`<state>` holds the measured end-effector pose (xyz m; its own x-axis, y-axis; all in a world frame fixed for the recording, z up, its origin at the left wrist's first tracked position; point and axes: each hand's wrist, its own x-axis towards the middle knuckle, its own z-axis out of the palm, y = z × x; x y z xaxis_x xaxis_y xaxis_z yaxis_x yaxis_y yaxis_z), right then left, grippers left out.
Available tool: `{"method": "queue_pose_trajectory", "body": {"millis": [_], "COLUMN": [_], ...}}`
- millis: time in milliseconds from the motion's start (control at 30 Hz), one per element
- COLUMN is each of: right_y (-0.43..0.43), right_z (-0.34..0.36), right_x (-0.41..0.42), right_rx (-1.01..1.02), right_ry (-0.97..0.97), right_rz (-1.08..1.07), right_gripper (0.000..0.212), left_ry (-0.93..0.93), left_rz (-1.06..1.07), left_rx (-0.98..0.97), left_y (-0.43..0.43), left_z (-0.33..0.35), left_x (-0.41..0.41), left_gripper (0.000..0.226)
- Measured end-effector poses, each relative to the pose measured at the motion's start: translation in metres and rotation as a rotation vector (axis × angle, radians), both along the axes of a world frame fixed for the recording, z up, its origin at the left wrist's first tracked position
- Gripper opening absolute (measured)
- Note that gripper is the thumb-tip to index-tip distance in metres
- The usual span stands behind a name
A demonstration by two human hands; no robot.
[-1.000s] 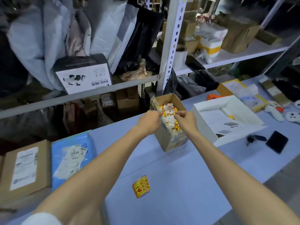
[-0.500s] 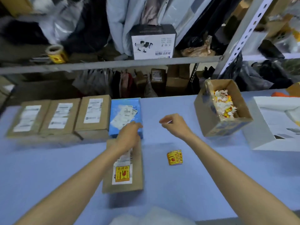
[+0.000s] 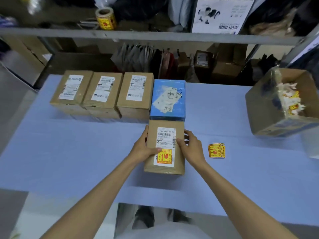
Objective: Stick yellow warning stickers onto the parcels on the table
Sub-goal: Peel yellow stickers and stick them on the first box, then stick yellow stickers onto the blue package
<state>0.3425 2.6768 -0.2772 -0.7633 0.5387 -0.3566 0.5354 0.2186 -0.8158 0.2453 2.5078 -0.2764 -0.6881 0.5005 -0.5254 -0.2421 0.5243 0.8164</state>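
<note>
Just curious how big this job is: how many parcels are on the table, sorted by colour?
Brown parcels: 4
Blue parcel: 1
Total: 5

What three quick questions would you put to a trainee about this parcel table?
1. True or false: the brown parcel gripped between the left hand and right hand already bears a yellow warning sticker.
2. How many parcels in the back row show no yellow sticker?
3. Where do the spare stickers lie? A: on the table, right of the gripped parcel. B: at the table's far left corner. C: on the floor.
Key: 1 true. 2 four: three brown boxes and one blue parcel. 3 A.
</note>
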Motion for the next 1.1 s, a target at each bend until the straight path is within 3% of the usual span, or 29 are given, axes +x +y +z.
{"method": "queue_pose_trajectory", "body": {"millis": [133,300,533,800,900,1100], "right_y": [-0.018,-0.022,-0.006,0.069,0.104,0.167], "right_z": [-0.009,-0.014,0.008,0.044,0.05,0.052], "right_x": [0.019,0.031,0.05,0.078,0.066,0.032], "right_rx": [-0.208,-0.239,-0.181,-0.114,-0.088,-0.071], "right_ry": [0.042,0.049,0.165,0.221,0.211,0.236], "right_rz": [0.005,-0.025,-0.25,-0.339,-0.355,-0.288], "right_gripper": [0.069,0.079,0.052,0.066,0.063,0.053], "left_ry": [-0.105,-0.097,0.076,0.085,0.095,0.093], "left_rz": [-0.022,-0.025,-0.125,-0.209,-0.171,-0.155], "left_rx": [0.043,0.065,0.113,0.14,0.127,0.112], "left_y": [-0.008,-0.015,0.015,0.118,0.154,0.212], "left_z": [-0.001,-0.004,0.009,0.03,0.038,0.041], "left_x": [0.003,0.012,0.021,0.032,0.027,-0.003], "left_gripper": [0.113,0.114,0.115,0.111,0.088,0.083]}}
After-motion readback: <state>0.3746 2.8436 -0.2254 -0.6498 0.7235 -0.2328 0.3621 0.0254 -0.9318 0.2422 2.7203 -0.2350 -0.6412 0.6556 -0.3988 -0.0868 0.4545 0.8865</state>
